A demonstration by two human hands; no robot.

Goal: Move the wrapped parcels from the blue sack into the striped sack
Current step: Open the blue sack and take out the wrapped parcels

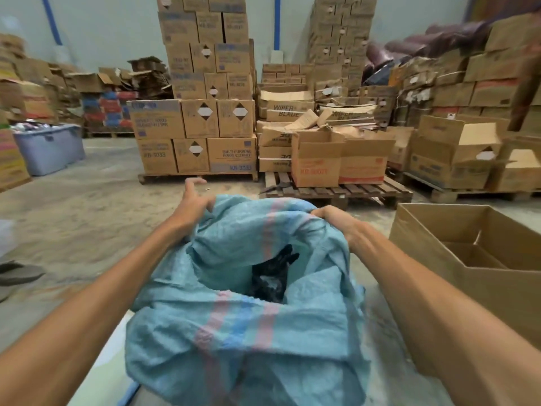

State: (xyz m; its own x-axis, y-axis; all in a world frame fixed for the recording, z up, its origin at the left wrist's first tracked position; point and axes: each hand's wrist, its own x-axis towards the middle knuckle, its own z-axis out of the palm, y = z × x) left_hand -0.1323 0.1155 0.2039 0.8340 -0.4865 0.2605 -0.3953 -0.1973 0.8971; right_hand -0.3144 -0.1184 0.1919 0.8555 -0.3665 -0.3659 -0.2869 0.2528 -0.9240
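Your right hand grips the far right rim of the striped sack, fingers curled into the cloth. Your left hand is at the sack's far left rim, fingers spread and touching the fabric. A black wrapped parcel lies inside the sack's open mouth, between your forearms and nearer to you than both hands.

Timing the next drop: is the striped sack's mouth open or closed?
Open. The striped sack gapes, right hand gripping its rim, left hand at the opposite edge; a black parcel shows inside.
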